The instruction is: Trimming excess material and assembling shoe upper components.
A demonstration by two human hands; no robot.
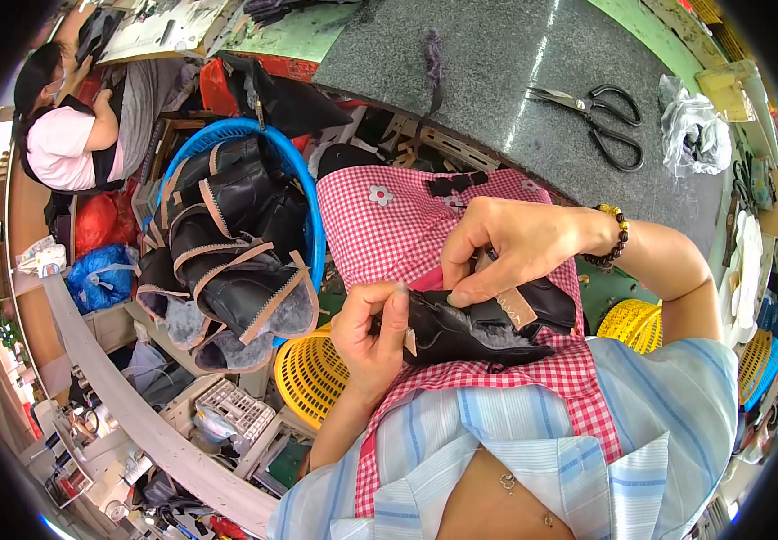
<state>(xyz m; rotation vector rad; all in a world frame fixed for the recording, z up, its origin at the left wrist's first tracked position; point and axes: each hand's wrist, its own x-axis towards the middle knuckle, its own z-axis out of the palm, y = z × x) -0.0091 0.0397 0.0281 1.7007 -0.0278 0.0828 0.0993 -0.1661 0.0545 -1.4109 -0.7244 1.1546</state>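
Note:
A black shoe upper (443, 335) with grey fur lining lies over my lap, held by both hands. My left hand (369, 337) is closed on its left end, thumb up and fingers curled, beside a small tan tab. My right hand (517, 245) pinches the upper's top edge between thumb and fingers, with a tan strip (517, 308) just below it. What sits under the right fingertips is hidden. Beneath the upper is my red-and-white checked apron (366, 225).
Left of me, a blue basket (315, 193) is heaped with similar black uppers with tan zigzag edging. Yellow baskets (303, 373) stand by my sides. On the grey worktop (479, 63) ahead lie black-handled scissors (591, 117) and a clear plastic bag (695, 130). A co-worker (69, 135) sits far left.

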